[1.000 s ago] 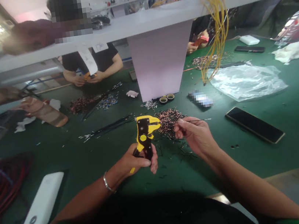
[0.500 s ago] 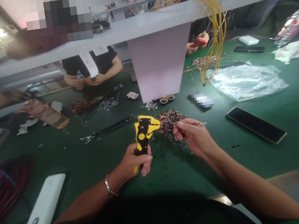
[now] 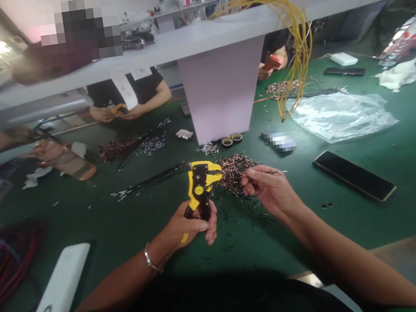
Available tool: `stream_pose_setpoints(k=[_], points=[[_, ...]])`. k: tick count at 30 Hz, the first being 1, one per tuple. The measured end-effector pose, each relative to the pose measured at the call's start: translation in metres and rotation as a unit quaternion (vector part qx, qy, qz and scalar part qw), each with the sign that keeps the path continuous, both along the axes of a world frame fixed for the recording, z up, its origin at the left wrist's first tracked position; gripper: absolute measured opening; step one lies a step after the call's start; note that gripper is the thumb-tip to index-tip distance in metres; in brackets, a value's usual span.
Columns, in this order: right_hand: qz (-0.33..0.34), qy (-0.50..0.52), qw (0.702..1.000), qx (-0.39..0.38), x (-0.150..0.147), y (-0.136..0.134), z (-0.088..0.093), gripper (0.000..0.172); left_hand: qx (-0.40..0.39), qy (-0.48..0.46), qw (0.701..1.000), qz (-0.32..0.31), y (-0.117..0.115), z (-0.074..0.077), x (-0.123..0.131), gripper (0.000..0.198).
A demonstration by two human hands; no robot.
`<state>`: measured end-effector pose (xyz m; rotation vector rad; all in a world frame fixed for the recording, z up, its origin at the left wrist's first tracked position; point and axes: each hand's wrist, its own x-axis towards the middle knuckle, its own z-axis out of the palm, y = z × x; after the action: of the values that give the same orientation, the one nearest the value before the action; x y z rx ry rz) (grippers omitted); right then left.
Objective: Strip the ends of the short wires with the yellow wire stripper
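Note:
My left hand [image 3: 185, 226] grips a yellow and black automatic wire stripper [image 3: 200, 188] upright, its jaws pointing to the right. My right hand [image 3: 271, 191] pinches a thin dark wire [image 3: 274, 171] between thumb and fingertips, a little to the right of the jaws and apart from them. Just behind the hands lies a heap of cut wire pieces with copper ends [image 3: 235, 172]. Loose dark clippings are scattered under both hands. A bundle of black wires [image 3: 153, 179] lies left of the stripper.
The green work mat [image 3: 281, 238] holds a phone [image 3: 355, 175], a white power bank [image 3: 61, 282], a plastic bag [image 3: 342, 116] and a red-and-blue wire coil [image 3: 3, 267]. Yellow wires [image 3: 296, 25] hang from a white shelf [image 3: 191, 39]. A co-worker's hands [image 3: 109, 114] work beyond it.
Both hands stay nearly in place, still holding the stripper and wire. The whole view has shifted slightly, and the stripper has turned a little in my left hand.

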<state>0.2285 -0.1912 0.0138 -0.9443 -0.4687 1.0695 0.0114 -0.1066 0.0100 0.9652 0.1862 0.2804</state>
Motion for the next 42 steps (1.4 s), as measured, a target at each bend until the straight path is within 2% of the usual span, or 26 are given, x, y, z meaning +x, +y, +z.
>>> stream_pose_setpoints(k=[10, 28, 42], points=[[-0.003, -0.004, 1.000, 0.004, 0.001, 0.000, -0.001, 0.015, 0.007, -0.020, 0.999, -0.033, 0.002, -0.002, -0.001, 0.040], [-0.036, -0.007, 0.999, 0.014, 0.001, -0.001, -0.007, 0.011, 0.013, -0.038, 0.999, -0.021, 0.005, -0.004, -0.001, 0.048], [-0.104, -0.048, 0.993, 0.033, -0.010, -0.003, -0.001, 0.008, 0.019, -0.031, 0.999, -0.022, 0.004, -0.005, 0.000, 0.049]])
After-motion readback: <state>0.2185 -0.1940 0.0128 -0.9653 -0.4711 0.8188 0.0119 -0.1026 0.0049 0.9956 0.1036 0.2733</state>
